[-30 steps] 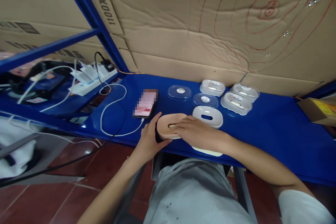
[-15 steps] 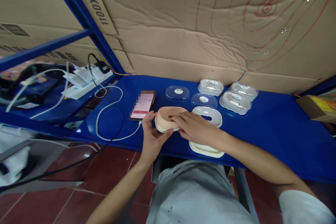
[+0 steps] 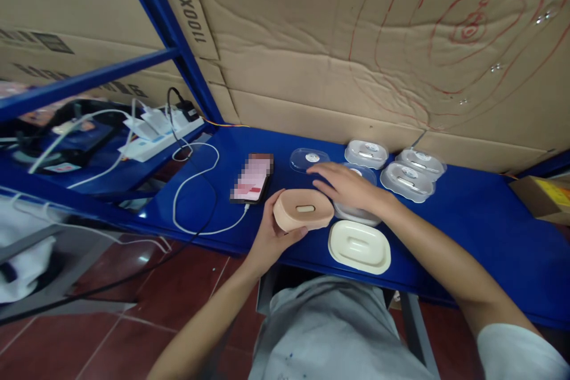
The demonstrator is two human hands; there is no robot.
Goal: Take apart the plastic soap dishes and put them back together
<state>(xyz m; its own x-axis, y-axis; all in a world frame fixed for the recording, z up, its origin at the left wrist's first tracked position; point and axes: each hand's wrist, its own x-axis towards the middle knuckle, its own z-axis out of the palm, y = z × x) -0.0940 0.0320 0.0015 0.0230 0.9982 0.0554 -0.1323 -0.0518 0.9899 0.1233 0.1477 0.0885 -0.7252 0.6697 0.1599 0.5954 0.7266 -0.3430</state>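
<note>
My left hand [image 3: 272, 231] grips a peach oval plastic box [image 3: 289, 215] by its near-left side, thumb along the front. A short cream bar [image 3: 305, 209] fills the slot in the box's recessed top. My right hand [image 3: 341, 183] is off the box, fingers extended above the bench, close to a clear oval lid [image 3: 300, 160] with a round sticker. Beneath the right hand and wrist, a second clear lid [image 3: 367, 173] and a white oval piece [image 3: 363, 216] are partly hidden. A cream oval tray [image 3: 341, 243] lies near the bench's front edge.
Several clear-lidded white boxes [image 3: 407, 182] stand at the back right of the blue bench [image 3: 472, 231]. Left of the peach box lies a phone [image 3: 255, 181] on a white cable [image 3: 178, 202]. A power strip [image 3: 146, 145] sits farther left; a cardboard box [image 3: 538, 196] is at far right.
My right hand has let go of the box top and moved up and right towards the clear lids. A cream bar now shows in the slot. The view has shifted slightly.
</note>
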